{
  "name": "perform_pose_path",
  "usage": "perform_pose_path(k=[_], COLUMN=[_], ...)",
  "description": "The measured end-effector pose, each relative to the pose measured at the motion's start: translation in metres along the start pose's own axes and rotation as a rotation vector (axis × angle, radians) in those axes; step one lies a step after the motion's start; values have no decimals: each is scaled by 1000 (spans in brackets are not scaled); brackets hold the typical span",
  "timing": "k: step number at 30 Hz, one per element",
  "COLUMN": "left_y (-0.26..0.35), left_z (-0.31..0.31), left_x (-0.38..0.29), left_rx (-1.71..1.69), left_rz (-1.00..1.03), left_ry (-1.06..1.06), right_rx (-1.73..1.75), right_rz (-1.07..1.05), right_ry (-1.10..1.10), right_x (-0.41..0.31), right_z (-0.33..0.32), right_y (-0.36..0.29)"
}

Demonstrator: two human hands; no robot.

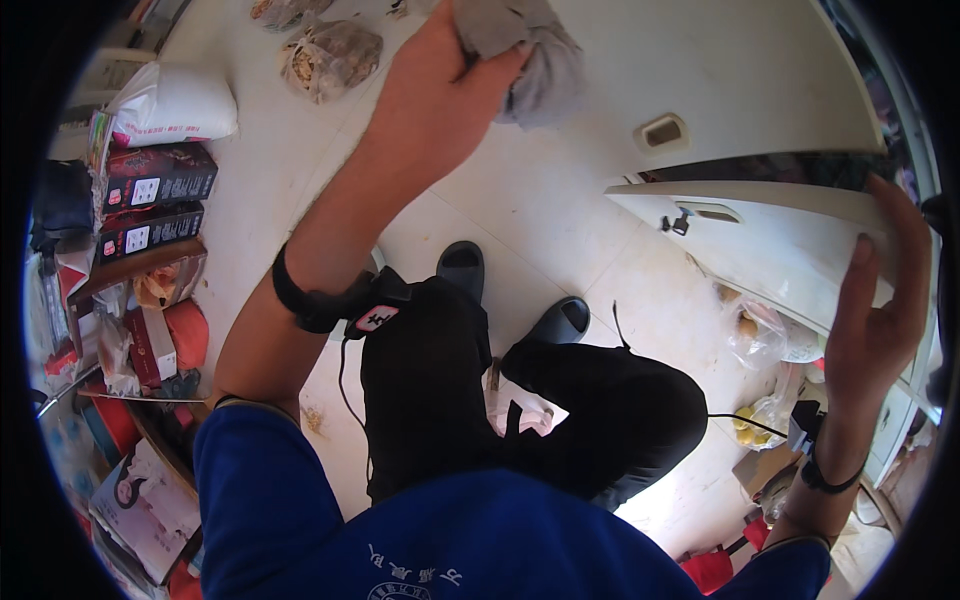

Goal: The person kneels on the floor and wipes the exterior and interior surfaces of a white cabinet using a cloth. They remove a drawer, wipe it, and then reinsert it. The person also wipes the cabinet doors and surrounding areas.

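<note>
At the top middle, my left hand (442, 97) is closed around a crumpled grey cloth (544, 82). The cloth is beside a white cabinet door (727, 82) with a recessed handle; whether it touches that surface I cannot tell. A second white cabinet door (780, 225) stands ajar on the right, with keys (679, 223) in its lock. On the far end of this door my right hand (877, 315) has its grip, thumb on the outer face and a finger reaching over the edge. A dark gap (772, 166) shows between the two doors.
Tied plastic bags (330, 60) lie on the tiled floor (525, 210). Along the left are a white sack (176, 105), dark printed boxes (157, 176) and mixed packages. Bags of produce (761, 424) sit below the right door. Cables run from both wrist straps.
</note>
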State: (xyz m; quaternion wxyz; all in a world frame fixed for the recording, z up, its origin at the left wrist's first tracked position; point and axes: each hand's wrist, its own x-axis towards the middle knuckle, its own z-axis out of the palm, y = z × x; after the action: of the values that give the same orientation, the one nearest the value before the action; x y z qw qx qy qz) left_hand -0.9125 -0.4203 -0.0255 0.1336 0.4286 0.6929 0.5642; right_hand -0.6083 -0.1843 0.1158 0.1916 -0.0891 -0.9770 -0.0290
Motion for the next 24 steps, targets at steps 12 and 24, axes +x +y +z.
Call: perform_pose_path(k=[12,24], left_y=[68,128], left_z=[-2,7], left_x=[-72,-33], left_rx=[39,-169], left_rz=[-61,75], left_ry=[319,470], right_rx=[58,264], right_rz=[-30,369], right_ry=[250,188], right_x=[-52,13], right_z=[-30,-50], right_y=[-67,-52])
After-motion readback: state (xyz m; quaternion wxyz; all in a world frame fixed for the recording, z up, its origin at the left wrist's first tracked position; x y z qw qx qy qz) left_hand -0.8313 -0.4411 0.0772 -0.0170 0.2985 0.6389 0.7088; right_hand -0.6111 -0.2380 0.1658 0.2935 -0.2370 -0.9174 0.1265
